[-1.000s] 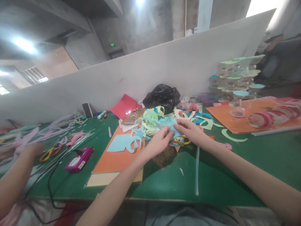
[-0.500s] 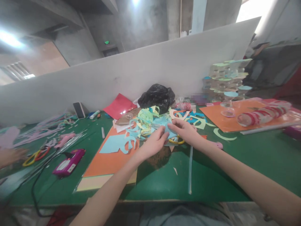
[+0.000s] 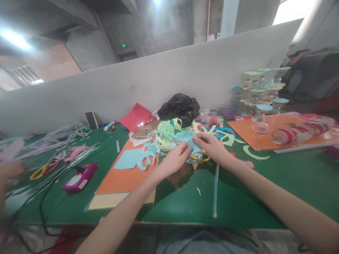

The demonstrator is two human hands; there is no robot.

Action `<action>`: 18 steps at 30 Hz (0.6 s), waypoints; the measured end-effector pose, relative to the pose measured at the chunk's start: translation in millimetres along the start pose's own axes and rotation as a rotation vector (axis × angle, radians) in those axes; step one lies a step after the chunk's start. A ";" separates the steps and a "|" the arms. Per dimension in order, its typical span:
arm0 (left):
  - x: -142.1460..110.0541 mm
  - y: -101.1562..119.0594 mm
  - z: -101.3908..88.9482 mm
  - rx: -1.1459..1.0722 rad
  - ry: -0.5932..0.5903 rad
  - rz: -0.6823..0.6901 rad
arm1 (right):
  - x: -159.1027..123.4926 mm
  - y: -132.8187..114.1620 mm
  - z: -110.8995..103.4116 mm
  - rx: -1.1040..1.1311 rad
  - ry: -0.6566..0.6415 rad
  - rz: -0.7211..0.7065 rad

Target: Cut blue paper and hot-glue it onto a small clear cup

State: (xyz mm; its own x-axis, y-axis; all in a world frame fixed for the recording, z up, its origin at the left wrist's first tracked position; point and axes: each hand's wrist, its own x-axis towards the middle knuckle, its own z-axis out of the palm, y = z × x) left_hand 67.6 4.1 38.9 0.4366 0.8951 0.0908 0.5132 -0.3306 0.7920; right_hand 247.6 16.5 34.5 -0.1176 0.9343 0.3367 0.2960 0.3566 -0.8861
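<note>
Both hands meet over a heap of cut paper scraps (image 3: 165, 130) in the middle of the table. Between the fingertips is a small piece of light-blue paper (image 3: 194, 145). My left hand (image 3: 178, 157) pinches its near left side, fingers closed. My right hand (image 3: 212, 146) grips its right side with thumb and fingers closed. Just beneath them shows the yellow handle of a pair of scissors (image 3: 203, 157); its blades are hard to make out. A clear glue stick (image 3: 215, 194) lies below my right wrist.
Orange sheets (image 3: 127, 180) with a blue paper offcut lie left of my hands. A purple box with a cable (image 3: 81, 178) and orange-yellow scissors (image 3: 42, 171) lie farther left, near a co-worker's hand (image 3: 10, 171). A black plastic bag (image 3: 178, 107) sits behind, a striped bottle (image 3: 302, 130) at right.
The view has shifted slightly, so everything sits a little to the right. Both my hands keep hold of the blue paper with barely any movement. The co-worker's hand at left has moved left.
</note>
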 end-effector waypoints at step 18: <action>-1.7 3.8 1.8 -0.126 0.166 0.050 | -6.0 -9.3 -1.8 -0.031 -0.086 0.058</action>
State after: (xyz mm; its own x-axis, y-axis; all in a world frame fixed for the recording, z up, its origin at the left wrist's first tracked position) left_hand 70.2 0.8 40.7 0.3258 0.9191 0.2217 0.3931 -0.3450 0.8523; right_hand 247.3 7.6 41.2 -0.1797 0.9501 0.2550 0.3342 0.3028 -0.8925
